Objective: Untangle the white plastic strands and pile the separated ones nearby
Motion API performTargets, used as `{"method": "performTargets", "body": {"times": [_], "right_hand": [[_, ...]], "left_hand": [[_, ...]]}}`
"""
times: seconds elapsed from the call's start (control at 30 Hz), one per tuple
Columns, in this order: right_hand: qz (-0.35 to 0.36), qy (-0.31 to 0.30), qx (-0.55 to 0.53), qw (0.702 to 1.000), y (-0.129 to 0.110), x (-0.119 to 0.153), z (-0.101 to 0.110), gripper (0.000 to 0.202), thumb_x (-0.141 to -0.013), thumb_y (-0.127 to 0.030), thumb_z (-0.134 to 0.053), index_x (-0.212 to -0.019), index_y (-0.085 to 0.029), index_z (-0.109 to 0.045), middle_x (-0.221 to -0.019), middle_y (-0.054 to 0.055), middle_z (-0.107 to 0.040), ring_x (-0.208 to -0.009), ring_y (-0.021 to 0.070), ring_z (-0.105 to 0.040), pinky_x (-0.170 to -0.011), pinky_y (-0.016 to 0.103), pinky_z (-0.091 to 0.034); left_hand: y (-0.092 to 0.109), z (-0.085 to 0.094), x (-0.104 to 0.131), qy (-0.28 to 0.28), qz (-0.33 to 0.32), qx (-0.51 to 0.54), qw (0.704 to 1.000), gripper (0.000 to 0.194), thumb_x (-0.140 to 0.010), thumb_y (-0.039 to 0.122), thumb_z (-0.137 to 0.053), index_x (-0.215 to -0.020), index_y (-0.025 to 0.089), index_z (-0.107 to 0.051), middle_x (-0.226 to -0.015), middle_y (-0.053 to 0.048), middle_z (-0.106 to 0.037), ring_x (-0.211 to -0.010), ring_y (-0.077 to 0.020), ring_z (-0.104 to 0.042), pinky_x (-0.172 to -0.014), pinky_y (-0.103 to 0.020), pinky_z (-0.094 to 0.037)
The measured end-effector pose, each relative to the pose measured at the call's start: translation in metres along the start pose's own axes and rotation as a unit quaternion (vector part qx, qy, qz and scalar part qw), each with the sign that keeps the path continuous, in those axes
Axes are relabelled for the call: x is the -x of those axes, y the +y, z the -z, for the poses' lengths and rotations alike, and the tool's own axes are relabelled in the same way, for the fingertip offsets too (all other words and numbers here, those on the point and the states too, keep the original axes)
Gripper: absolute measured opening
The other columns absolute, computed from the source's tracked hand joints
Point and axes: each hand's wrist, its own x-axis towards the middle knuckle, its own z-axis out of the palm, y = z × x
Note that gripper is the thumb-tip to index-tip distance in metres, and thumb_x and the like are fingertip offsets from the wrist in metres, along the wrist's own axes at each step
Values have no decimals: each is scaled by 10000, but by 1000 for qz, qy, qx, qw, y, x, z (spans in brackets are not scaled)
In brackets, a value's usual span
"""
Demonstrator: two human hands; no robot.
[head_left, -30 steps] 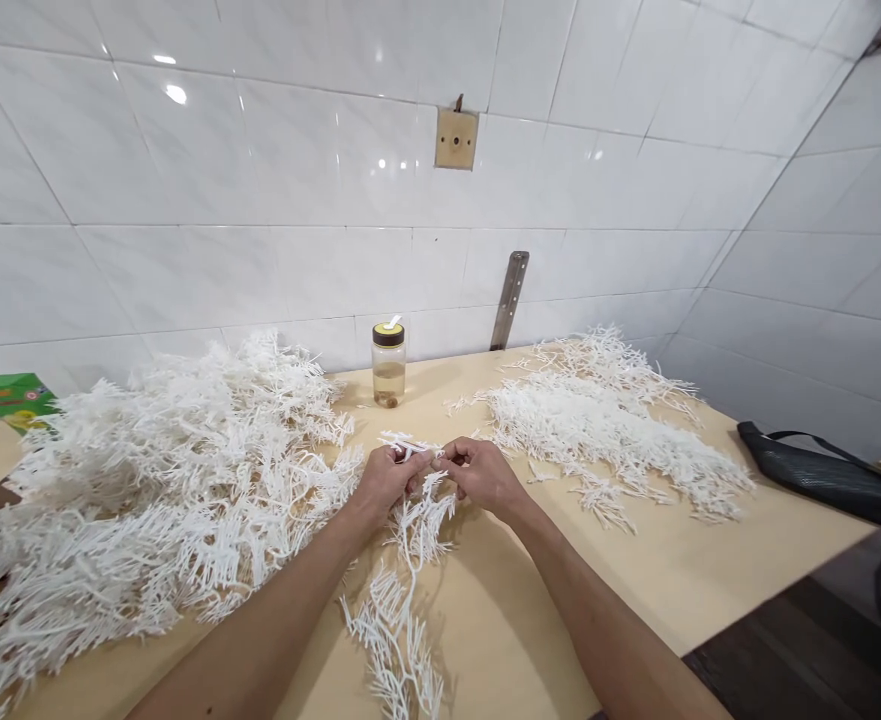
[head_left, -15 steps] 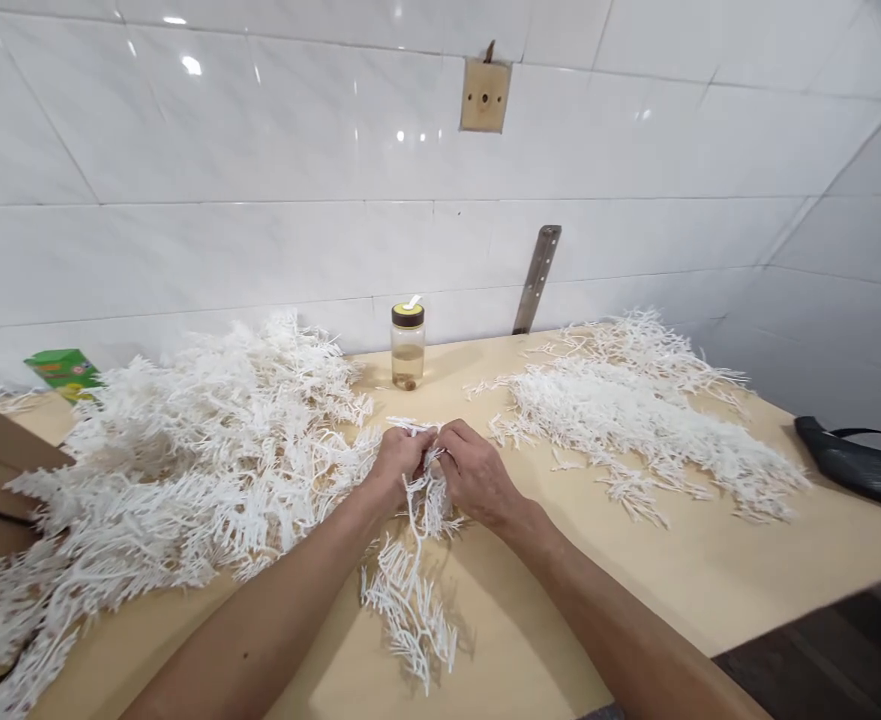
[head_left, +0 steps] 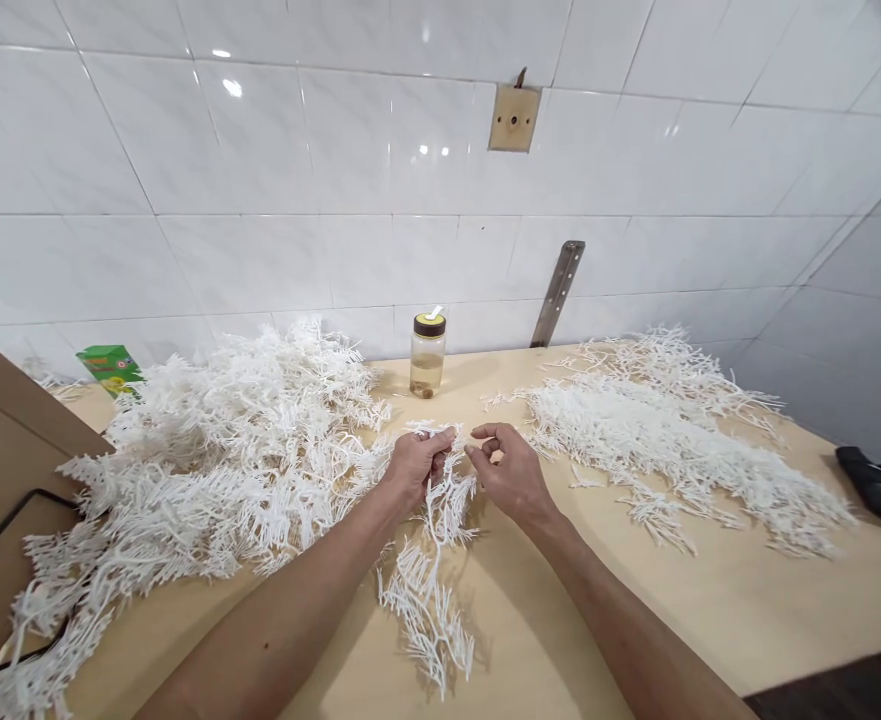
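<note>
White strand [head_left: 451, 508], lower centre, looks light, bendy, best held by its stem; left hand [head_left: 414, 464] pinches it, right hand [head_left: 513, 472] gapes slightly, seemingly empty.

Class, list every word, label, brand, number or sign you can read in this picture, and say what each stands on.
No text can be read for certain.
Green box: printed marks show, but too small and blurred to read.
Jar: no lettering can be made out.
Wall plate: no readable marking.
Metal strip: holes show, no legible numbers.
White strands: no text visible.
</note>
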Motion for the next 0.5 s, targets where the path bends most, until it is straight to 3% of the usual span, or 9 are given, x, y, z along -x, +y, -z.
{"method": "performTargets", "body": {"times": [0.07, 0.17, 0.3, 0.4, 0.5], "right_hand": [[27, 20, -13, 999, -4, 0, 3, 201, -841, -317, -590, -980, -184, -648, -957, 86, -637, -737, 172, -594, -530, 267, -487], [90, 33, -16, 995, -9, 0, 5, 173, -896, -306, -551, -925, -201, -686, -1045, 100, -626, -705, 146, -587, -502, 252, -495], [165, 22, 35, 985, -6, 1, 1, 182, -924, -259, -530, -911, -209, -705, -948, 86, -629, -785, 173, -618, -637, 291, -543], [179, 18, 68, 981, -1, 1, -2, 179, -931, -226, -521, -920, -205, -699, -945, 91, -634, -847, 194, -627, -759, 340, -544], [186, 17, 75, 979, 0, 1, -4, 168, -930, -208, -518, -924, -194, -686, -956, 98, -638, -861, 197, -625, -782, 346, -533]], "left_hand": [[-1, -1, 0, 11, -4, -11, 1000, 444, -589, 492, -810, -522, 178, -503, -380, 61, -386, -359, -68, -336, -383, -229, -243], [-1, -3, 0, 21, -6, -21, 1000, 442, -584, 493, -808, -523, 180, -502, -378, 62, -385, -360, -69, -338, -383, -230, -236], [1, -6, 1, 23, 3, -14, 1000, 428, -590, 446, -801, -511, 192, -466, -376, 65, -381, -356, -65, -327, -383, -231, -225], [2, -8, 3, 30, 13, 4, 999, 422, -584, 418, -809, -518, 192, -459, -390, 69, -388, -357, -58, -314, -387, -230, -227], [2, -9, 4, 30, 10, 6, 999, 429, -587, 420, -813, -516, 190, -458, -394, 74, -374, -360, -56, -305, -393, -231, -226]]}}
